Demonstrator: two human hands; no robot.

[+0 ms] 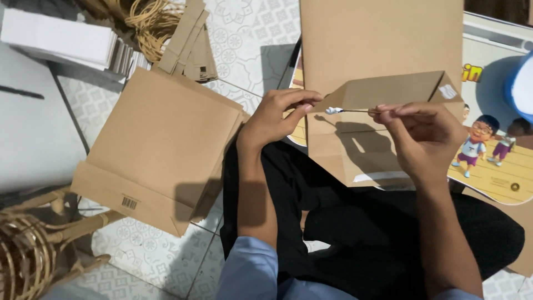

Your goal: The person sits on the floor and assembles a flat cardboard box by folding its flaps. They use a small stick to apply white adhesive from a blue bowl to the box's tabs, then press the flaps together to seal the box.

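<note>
Your left hand (277, 116) pinches the folded flap (388, 91) of the brown bag (377, 66) at centre frame; your right hand (422, 136) pinches a thin stick (355, 111) with a white glue tip. A slip could smear glue past the flap, or the fold could spring open. Lower left, a flat bag stack (161, 144) carries a small black barcode (129, 203). At right, a cartoon board (494, 161). Upper left, white sheets (61, 36).

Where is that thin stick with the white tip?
The thin stick is at centre in the head view, pinched in the right hand, its white tip beside the left hand, over the folded brown paper bag.
</note>
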